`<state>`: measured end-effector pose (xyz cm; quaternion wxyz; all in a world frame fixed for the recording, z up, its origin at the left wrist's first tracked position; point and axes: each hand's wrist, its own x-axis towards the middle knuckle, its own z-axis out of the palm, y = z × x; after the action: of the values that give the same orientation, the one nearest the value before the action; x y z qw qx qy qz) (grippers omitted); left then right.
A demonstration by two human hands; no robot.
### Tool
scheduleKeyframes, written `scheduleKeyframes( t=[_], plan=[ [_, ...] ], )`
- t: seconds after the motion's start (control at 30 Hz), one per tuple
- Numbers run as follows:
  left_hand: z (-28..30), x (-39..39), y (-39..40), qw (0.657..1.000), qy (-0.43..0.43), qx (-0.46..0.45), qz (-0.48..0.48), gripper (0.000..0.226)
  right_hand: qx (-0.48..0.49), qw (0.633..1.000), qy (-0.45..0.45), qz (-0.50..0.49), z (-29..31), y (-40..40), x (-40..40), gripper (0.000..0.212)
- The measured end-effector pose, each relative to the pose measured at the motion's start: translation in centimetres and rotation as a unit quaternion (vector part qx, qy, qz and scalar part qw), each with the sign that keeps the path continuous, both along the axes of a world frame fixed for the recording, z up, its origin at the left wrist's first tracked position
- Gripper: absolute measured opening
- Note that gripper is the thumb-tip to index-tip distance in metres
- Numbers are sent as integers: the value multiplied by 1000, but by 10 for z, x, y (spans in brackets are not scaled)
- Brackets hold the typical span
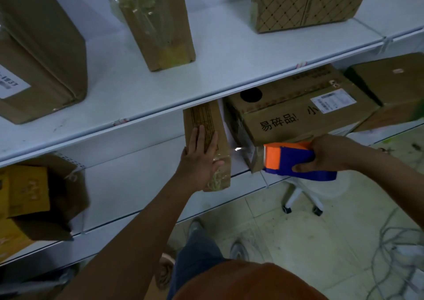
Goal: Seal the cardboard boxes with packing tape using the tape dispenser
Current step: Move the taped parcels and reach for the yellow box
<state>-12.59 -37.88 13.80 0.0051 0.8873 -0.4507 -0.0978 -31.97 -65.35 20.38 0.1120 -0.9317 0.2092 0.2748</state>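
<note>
Left hand (202, 159) lies flat, fingers straight, on the narrow brown cardboard box (206, 143). Right hand (330, 153), just right of that box, grips the orange and blue plastic tape dispenser (296, 159).

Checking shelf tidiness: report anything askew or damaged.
The open brown cardboard box on the lower white shelf, far left, sits tilted with flaps splayed. Grey cables lie tangled on the floor, right.

Single head-worn wide-angle view, looking forward and steeply down from above the person's chest, close to white shelves (160, 88) filling the upper frame, both forearms reaching in from below, tiled floor (321, 242) at lower right, straight edges bowed by the lens
</note>
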Motion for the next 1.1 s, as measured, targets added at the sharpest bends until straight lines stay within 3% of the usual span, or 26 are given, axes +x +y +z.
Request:
scheduleKeyframes(
  t=[0.07, 0.2, 0.47, 0.73, 0.97, 1.1],
  plan=[
    [1, -1, -2, 1000, 16, 0, 5, 79, -48, 999, -24, 5, -9, 3, 4, 62],
    [6, -2, -4, 999, 45, -17, 24, 76, -120, 992, -43, -5, -21, 16, 19, 71],
    [11, -3, -6, 996, 79, -18, 39, 74, -171, 985, -29, -25, -52, 79, 64, 55],
    [15, -1, -10, 987, 131, -31, 89, 76, -118, 987, -57, -87, -71, 109, 78, 58],
    [21, -18, -44, 981, 56, -50, 180, 87, -100, 962, -120, -225, -46, 90, 45, 60],
    [27, -24, -68, 972, 61, 15, 227, 99, -54, 943, -162, -286, -35, 95, 15, 65]
  ],
)
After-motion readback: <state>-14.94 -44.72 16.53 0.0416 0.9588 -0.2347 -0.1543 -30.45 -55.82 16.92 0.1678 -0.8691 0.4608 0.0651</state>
